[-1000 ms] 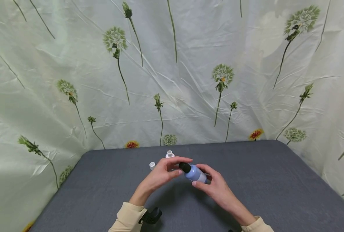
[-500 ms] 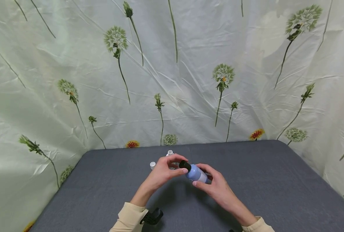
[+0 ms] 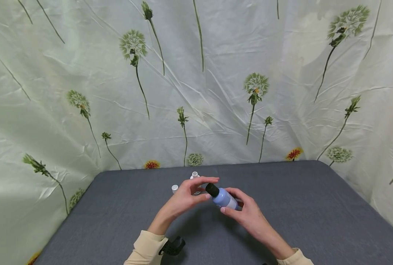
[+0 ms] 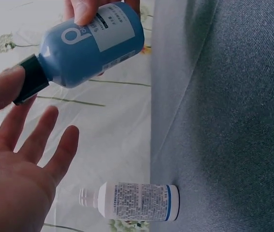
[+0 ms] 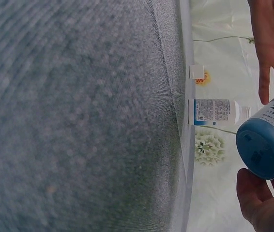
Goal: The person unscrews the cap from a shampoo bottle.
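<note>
A blue bottle (image 3: 223,198) with a black cap (image 3: 212,190) is held tilted above the table, its capped end pointing up and left. My right hand (image 3: 249,213) grips its body, thumb on the label side in the left wrist view. Around the cap, my left hand (image 3: 183,197) has its fingers stretched out; the thumb tip (image 4: 13,79) overlaps the cap in the left wrist view, the other fingers spread below. Behind the left hand stands an uncapped white bottle (image 4: 137,202) with a printed label and blue band. A small white cap (image 3: 174,188) sits left of it.
The grey cloth-covered table (image 3: 299,206) stretches to both sides, with its back edge just beyond the white bottle. A pale curtain (image 3: 216,92) printed with dandelions hangs behind and along the sides. A black strap (image 3: 173,246) is on the left wrist.
My left fingers closed onto the black cap half a second ago and are now stretched out again. The right hand and the blue bottle have hardly moved.
</note>
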Demonstrator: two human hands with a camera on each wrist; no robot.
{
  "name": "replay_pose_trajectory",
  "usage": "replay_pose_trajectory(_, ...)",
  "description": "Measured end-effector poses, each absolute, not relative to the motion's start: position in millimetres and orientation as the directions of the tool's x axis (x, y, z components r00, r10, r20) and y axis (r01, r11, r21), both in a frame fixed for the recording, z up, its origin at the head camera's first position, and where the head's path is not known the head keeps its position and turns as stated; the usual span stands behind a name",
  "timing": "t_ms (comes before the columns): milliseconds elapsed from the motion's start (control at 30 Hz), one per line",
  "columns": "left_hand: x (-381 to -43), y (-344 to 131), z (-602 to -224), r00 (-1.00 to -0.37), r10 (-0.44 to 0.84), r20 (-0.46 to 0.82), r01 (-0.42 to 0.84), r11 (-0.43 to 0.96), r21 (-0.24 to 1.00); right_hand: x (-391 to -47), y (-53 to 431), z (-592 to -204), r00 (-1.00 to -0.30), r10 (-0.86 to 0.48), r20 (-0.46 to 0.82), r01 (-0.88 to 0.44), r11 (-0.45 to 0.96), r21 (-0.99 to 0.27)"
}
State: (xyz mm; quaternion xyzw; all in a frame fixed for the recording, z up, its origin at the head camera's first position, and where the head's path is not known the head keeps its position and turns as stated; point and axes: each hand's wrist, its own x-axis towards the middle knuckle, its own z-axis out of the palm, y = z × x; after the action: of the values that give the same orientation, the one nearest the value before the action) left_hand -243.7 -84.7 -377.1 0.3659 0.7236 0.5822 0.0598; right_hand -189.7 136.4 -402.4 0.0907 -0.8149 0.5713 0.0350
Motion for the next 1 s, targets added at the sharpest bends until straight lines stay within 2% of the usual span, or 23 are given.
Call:
replay_pose_trajectory(100,-244.7,-84.6,-377.8,-0.726,0.604,0.328,0.445,0.051,0.894,-189.8,136.5,-401.9,-0.982,-0.105,0.159,-0.185,0.330,-0.926)
replay_pose_trajectory(300,-244.1,-84.9,-377.3,-0.771,0.568,0.289,0.406,0.087,0.910,-189.3,136.0,-401.0,-0.984,-0.096,0.149,-0.172,0.325,-0.930)
replay_pose_trajectory(700,-242.9,-81.1,-380.3,-0.870,0.415,0.267,0.360,0.163,0.918,-187.3,133.7,-401.3,-0.987,-0.103,0.126,-0.153,0.309,-0.939)
replay_pose_trajectory(867,-243.4,-80.5,-379.9,-0.857,0.441,0.269,0.378,0.182,0.908,-187.7,133.6,-401.9,-0.987,-0.099,0.128,-0.153,0.311,-0.938)
replay_pose_trajectory(1000,-245.3,-83.1,-380.6,-0.799,0.524,0.296,0.412,0.117,0.904,-188.1,133.6,-402.7,-0.986,-0.091,0.143,-0.165,0.316,-0.934)
